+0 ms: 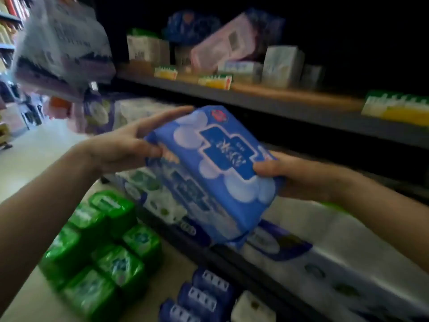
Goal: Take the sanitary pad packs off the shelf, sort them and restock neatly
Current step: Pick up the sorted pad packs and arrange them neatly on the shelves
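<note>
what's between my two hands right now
In the head view, a blue pack lies between them: the left hand holds its left end, the right hand grips its right end.

Both bare forearms reach forward and inward. The left hand (123, 147) grips with thumb curled, index finger stretched straight ahead — pointing away. The right hand (294, 175) clamps from the opposite side (thumb on top, fingers hidden beneath).

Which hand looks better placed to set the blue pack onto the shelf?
Probably the right hand: it grips the blue pack's near end from the shelf side. The left hand only steadies the far end, forefinger straight.
</note>
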The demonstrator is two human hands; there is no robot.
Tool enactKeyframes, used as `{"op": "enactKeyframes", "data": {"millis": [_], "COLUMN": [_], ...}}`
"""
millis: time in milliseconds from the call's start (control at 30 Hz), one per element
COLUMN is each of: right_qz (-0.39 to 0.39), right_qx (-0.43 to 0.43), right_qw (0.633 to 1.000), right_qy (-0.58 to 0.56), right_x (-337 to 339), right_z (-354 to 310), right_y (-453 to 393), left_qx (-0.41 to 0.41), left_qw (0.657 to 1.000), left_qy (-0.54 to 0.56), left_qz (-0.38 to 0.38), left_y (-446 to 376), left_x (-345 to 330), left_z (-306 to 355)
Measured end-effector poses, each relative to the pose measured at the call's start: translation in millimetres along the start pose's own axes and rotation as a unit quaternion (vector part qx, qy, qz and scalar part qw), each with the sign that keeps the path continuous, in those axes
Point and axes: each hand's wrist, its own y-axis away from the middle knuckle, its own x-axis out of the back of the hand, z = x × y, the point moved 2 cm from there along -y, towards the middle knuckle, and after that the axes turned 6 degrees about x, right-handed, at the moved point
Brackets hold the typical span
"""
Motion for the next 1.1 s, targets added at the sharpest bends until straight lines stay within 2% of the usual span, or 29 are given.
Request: {"op": "enactKeyframes", "data": {"millis": [67,133,200,233,267,367,433,500,533,633,733,833,900,967,1100], "right_qz": [0.039,0.151,0.27,0.295,0.296,0.224,0.229,0.273,0.265,0.14,-0.004,-0.026,-0.013,0.036,0.138], "right_qx": [-0.007,0.0,0.001,-0.002,-0.009,-0.046,-0.067,-0.08,-0.099,-0.185,-0.271,-0.291,-0.291,-0.31,-0.344], "right_qw": [0.999,0.988,0.963,0.955,0.953,0.963,0.962,0.953,0.951,0.958,0.934,0.902,0.875,0.863,0.864], "right_qy": [-0.025,-0.014,0.004,0.026,0.058,0.144,0.132,0.106,0.12,0.167,0.234,0.317,0.388,0.398,0.341], "right_x": [-7,-10,-17,-26,-35,-54,-49,-35,-30,-33,-47,-55,-57,-53,-40], "right_z": [23,50,79,93,107,139,146,148,149,156,176,205,219,228,235], "right_y": [-2,-8,-12,-12,-12,-8,0,12,20,45,68,87,98,106,121], "left_qx": [0.022,0.072,0.158,0.191,0.213,0.244,0.26,0.281,0.297,0.36,0.381,0.347,0.292,0.237,0.247], "left_qw": [0.996,0.982,0.963,0.956,0.951,0.948,0.952,0.957,0.954,0.917,0.876,0.857,0.833,0.818,0.86], "left_qy": [0.07,0.144,0.204,0.214,0.215,0.185,0.141,0.069,0.021,-0.09,-0.17,-0.248,-0.382,-0.477,-0.432], "left_qz": [0.044,0.097,0.081,0.063,0.056,0.091,0.081,0.019,-0.021,-0.148,-0.242,-0.289,-0.274,-0.217,-0.112], "left_y": [7,16,26,32,38,49,57,64,65,54,37,20,13,11,16], "left_x": [-7,-8,-23,-37,-52,-78,-77,-75,-77,-97,-124,-148,-160,-168,-166], "left_z": [-30,-71,-111,-128,-142,-172,-184,-187,-189,-203,-218,-233,-246,-259,-278]}}
